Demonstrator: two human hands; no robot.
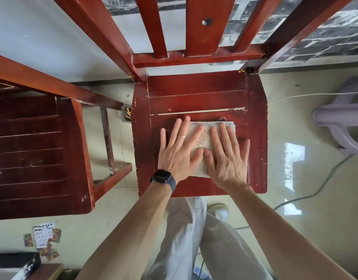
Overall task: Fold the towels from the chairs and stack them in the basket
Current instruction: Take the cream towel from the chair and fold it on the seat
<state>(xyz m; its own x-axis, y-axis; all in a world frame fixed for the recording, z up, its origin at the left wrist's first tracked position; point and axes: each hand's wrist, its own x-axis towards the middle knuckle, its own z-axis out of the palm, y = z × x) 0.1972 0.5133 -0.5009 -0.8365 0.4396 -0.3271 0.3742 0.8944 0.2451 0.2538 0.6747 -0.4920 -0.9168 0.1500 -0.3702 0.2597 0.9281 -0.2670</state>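
Towel [204, 138] — under both flat hands.

I had one towel [204, 138] in view, a small beige terry cloth with a darker, speckled patch near its middle. It lay folded into a compact rectangle, flat on the slatted seat of the red-brown wooden chair [196, 93] in front of me, on the front half of the seat. A loose thread curled off its far right corner. My left hand [178, 150] and right hand [227, 160] lay on it side by side, palms down, fingers straight. A second chair [32, 148] of the same wood stood just beside, to the left.
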